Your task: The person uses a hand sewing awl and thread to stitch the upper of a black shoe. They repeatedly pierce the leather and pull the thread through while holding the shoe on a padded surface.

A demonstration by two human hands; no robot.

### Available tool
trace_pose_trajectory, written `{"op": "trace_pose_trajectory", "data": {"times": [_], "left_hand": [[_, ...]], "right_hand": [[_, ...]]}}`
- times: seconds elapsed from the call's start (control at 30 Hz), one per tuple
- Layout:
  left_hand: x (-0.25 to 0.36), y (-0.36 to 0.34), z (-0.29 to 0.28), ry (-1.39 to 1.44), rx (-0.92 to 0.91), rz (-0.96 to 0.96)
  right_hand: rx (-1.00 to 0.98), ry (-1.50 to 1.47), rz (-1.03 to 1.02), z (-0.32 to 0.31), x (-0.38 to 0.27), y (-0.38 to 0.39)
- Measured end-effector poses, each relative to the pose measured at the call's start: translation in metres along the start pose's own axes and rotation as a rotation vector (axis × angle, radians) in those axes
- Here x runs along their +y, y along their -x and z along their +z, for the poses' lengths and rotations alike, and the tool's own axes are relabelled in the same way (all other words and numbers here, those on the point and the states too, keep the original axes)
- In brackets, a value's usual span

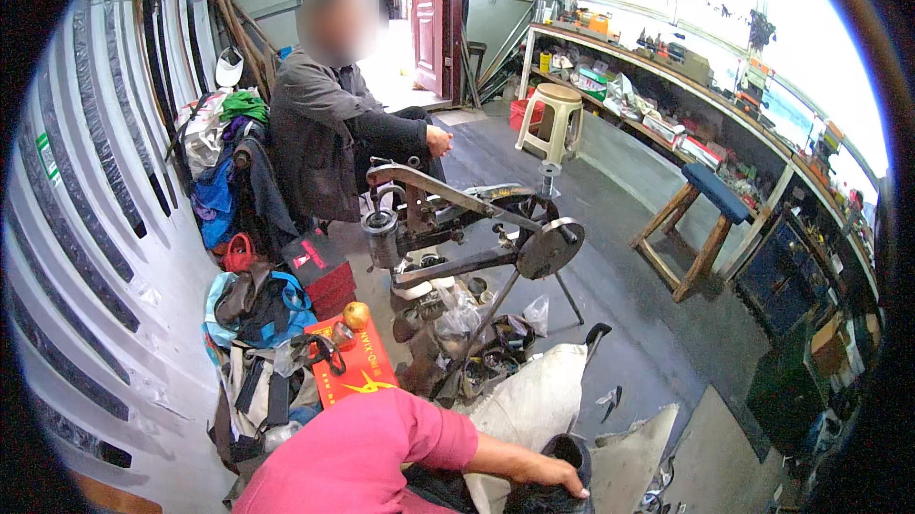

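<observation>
Pink cloth of a shirt (pixel 353 447) covers the arm whose left hand (pixel 560 478) is clasped on the edge of a black shoe (pixel 564 452), which sits at the bottom of the view beside a pale sheet (pixel 534 380). The right hand is out of view, so I cannot tell its grip. Beyond the sheet stands a metal machine (pixel 457 199) with a wheel; behind it sits a person in a dark jacket (pixel 310 123). A red box (pixel 335 388) lies left of the sheet.

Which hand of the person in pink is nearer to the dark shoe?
Left, as far as shows: the left hand touches the dark shoe; the right hand is out of view.
</observation>
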State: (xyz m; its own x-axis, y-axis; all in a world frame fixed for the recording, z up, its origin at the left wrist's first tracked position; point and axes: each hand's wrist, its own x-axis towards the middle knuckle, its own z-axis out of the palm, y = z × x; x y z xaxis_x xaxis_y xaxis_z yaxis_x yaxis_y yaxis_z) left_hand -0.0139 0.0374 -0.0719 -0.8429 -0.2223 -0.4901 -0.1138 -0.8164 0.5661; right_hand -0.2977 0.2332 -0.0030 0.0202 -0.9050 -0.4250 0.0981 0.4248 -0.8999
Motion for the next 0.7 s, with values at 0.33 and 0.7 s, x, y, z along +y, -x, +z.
{"op": "trace_pose_trajectory", "data": {"times": [0.33, 0.7], "left_hand": [[-0.001, -0.002, 0.007, 0.005, 0.119, -0.056], [0.023, 0.047, 0.004, -1.260, 0.284, 0.434]], "right_hand": [[0.604, -0.682, -0.012, 0.023, -0.042, 0.024], [0.315, 0.255, -0.283, 0.084, 0.019, -0.049]]}}
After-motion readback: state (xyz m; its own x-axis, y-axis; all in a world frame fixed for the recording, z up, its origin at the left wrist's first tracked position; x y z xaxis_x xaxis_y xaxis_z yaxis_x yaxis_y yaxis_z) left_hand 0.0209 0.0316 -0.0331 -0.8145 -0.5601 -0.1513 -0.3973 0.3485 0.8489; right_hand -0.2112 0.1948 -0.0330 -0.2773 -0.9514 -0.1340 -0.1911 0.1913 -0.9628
